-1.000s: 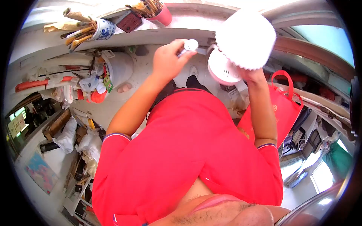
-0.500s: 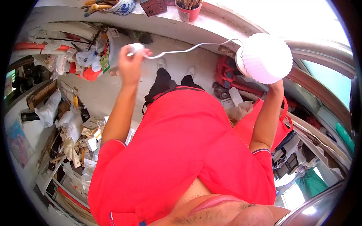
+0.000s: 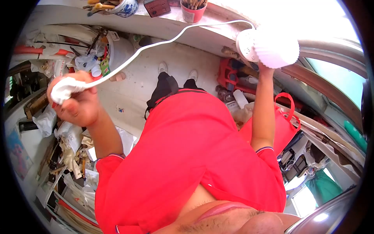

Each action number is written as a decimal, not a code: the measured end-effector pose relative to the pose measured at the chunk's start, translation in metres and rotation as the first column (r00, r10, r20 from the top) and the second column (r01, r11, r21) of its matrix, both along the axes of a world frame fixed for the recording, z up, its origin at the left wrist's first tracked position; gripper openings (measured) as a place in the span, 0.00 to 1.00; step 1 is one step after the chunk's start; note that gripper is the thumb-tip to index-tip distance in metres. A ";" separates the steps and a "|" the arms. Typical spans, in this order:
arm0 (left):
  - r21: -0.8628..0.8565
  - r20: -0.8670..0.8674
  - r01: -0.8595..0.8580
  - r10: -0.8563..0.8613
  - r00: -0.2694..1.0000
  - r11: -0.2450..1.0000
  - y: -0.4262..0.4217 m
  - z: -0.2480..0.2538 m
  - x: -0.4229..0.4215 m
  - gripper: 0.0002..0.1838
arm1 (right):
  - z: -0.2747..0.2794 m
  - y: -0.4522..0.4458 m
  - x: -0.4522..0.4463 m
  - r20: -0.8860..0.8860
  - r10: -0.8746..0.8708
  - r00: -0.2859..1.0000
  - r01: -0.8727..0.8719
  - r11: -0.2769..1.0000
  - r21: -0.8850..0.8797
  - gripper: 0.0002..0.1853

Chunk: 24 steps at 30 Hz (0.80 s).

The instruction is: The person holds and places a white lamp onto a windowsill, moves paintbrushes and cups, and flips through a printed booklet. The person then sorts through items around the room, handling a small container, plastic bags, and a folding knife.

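My left hand (image 3: 80, 105) is raised at the left, its fingers closed around a bulky white plug (image 3: 64, 89). From the plug a white cable (image 3: 156, 43) runs in a long arc to the lamp at the right. My right hand (image 3: 267, 71) grips that lamp (image 3: 277, 48) from below. It looks like a small table lamp with a pale, fluted shade, washed out by the window light. Its round white base (image 3: 246, 45), dotted with small holes, faces left. The fingers behind the lamp are mostly hidden.
On the sill stand a red pot of brushes (image 3: 193, 11), a dark red box (image 3: 157, 7) and a blue-and-white pot (image 3: 125, 7). A cluttered white bin (image 3: 120, 50) is at the left. A red bag (image 3: 269, 126) hangs beside my right arm. Piled papers and bags (image 3: 72, 144) line the left side.
My left hand has moved left and closer to the camera with the plug, drawing the cable into a longer arc. The lamp has shifted slightly up and left, with its base turned more into view.
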<state>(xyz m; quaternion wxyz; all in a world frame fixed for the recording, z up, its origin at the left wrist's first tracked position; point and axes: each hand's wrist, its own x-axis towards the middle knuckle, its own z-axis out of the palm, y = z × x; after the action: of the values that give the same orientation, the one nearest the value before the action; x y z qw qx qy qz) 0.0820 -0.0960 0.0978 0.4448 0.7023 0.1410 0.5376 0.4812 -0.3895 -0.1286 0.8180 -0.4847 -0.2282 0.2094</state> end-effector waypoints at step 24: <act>-0.217 0.357 0.498 -0.407 0.841 0.839 0.049 0.055 -0.094 0.18 | -0.020 -0.002 0.041 0.804 0.253 0.539 0.585 0.575 -0.573 0.27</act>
<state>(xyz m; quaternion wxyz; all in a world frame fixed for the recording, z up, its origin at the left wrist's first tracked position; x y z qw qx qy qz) -0.0116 -0.0470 0.1526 0.6780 0.5504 -0.0189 0.4868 0.5220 -0.3914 -0.1489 0.3162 -0.8550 -0.4073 -0.0566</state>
